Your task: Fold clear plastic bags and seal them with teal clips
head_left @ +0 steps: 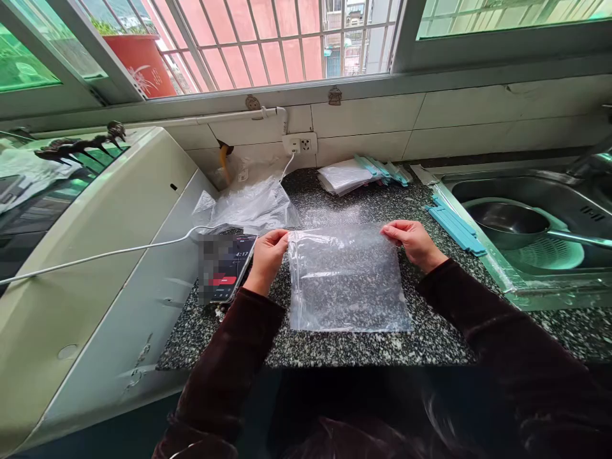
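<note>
A clear plastic bag lies spread flat over the speckled countertop in front of me. My left hand pinches its far left corner between thumb and fingers. At the far right corner, my right hand grips the bag's edge in the same way. The bag looks flat, and the counter's pattern shows through it. Just left of my left hand sits a phone with a lit screen. Several light-blue plastic strips lie on the counter to the right of my right hand.
Crumpled clear plastic lies behind the phone. Flat bags with blue strips are stacked near the wall. A sink holding a pan is at right. A white cable runs from the wall socket across the appliance at left.
</note>
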Available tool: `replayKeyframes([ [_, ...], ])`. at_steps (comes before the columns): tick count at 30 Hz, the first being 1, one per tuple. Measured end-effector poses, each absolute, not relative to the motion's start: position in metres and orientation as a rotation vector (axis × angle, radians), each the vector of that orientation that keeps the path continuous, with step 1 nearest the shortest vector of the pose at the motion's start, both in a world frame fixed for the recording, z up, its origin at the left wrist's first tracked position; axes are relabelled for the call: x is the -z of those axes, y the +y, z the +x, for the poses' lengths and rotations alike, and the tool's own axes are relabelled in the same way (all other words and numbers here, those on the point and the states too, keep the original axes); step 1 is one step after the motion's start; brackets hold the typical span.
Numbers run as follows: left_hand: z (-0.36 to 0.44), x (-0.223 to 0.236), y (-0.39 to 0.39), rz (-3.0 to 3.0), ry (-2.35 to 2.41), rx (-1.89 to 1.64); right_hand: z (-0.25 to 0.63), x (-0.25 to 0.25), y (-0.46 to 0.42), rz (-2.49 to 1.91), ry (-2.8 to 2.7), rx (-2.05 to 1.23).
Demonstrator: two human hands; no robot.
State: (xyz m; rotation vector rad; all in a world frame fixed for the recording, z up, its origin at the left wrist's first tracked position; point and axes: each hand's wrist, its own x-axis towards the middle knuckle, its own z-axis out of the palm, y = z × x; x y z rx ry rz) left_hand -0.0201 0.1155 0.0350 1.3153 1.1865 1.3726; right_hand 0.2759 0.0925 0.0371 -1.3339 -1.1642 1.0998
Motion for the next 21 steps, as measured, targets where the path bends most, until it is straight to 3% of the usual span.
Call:
replayKeyframes([
  [6, -0.019, -0.031, 0.117, 1.307, 1.224, -1.235, 0.285, -0.027, 0.101, -1.369, -1.106, -0.943],
  [13, -0.009, -0.042, 0.097, 1.687, 1.107, -1.239, 0.298, -0.022, 0.109, -1.433, -1.166, -0.797],
  [21, 0.000, -0.019, 0.100, 1.831, 1.227, -0.962, 0.302, -0.018, 0.112, -1.489, -1.181, -0.718],
])
